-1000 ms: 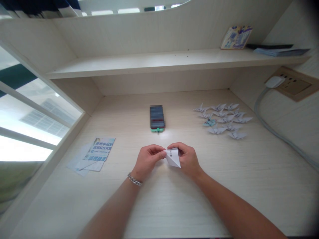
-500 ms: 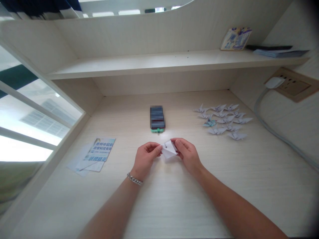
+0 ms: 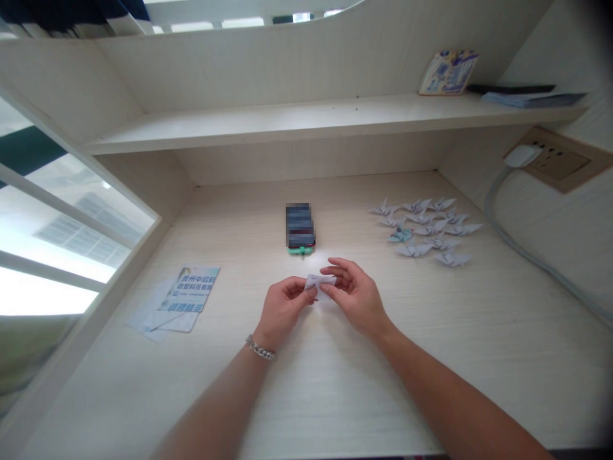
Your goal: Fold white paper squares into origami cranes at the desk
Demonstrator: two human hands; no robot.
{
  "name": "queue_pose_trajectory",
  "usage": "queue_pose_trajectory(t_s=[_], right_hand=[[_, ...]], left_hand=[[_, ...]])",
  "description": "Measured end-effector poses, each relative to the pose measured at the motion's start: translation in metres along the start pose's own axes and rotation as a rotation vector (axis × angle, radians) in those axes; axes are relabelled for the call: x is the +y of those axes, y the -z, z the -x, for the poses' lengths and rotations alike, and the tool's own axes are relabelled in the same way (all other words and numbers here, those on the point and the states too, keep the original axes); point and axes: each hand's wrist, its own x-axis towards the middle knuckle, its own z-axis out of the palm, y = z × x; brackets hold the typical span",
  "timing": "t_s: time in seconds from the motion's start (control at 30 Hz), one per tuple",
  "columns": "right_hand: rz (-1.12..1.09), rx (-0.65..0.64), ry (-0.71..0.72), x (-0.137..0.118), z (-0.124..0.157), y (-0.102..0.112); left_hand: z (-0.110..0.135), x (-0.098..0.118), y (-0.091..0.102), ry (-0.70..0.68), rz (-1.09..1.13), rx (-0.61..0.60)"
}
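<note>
A small piece of folded white paper [image 3: 320, 280] with faint printing is held just above the middle of the desk. My left hand [image 3: 283, 308] pinches its left side between thumb and fingers; a chain bracelet [image 3: 260, 347] circles that wrist. On the other side, my right hand [image 3: 360, 300] has its thumb on the paper's near face and fingers behind, with the index finger raised away. Part of the paper is hidden by the fingers. Off to the right sit several folded paper cranes [image 3: 432, 227], white except for one light blue crane [image 3: 401, 235].
Beyond my hands lies a pixelated phone [image 3: 300, 225] with a green edge. Printed sheets [image 3: 191, 289] rest at the left. A shelf [image 3: 268, 124] spans the back, holding a small packet [image 3: 447, 72]. A grey cable [image 3: 514, 246] runs from the wall socket [image 3: 558, 163] down the right side.
The paper has been turned and now appears flatter and narrower. My right thumb has shifted onto its near face, and the right index finger has lifted. The view has shifted slightly.
</note>
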Motion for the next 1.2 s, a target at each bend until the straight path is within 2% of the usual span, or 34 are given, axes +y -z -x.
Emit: queue_pose_trajectory(t_s=[0.1, 0.23, 0.5, 0.73, 0.9, 1.2], right_hand=[[0.012, 0.041, -0.037, 0.0006, -0.0002, -0.0010], [0.109, 0.033, -0.034, 0.0001, 0.0002, 0.0002], [0.264, -0.027, 0.111, -0.0052, 0.0020, 0.0010], [0.266, 0.041, 0.116, -0.0026, 0.0030, -0.0003], [0.280, 0.028, 0.148, -0.0023, 0.0034, -0.0002], [0.232, 0.007, 0.212, -0.0072, 0.0042, -0.0018]], left_hand=[[-0.0002, -0.0016, -0.0005, 0.005, 0.047, 0.003], [0.0007, -0.0011, -0.0022, -0.001, 0.046, -0.029], [0.0032, 0.0033, -0.0037, -0.096, -0.069, 0.117], [0.0071, 0.0011, -0.0074, -0.129, -0.212, 0.165], [0.0076, 0.0000, -0.0071, -0.147, -0.255, 0.160], [0.0079, -0.0030, -0.0074, -0.225, -0.205, 0.174]])
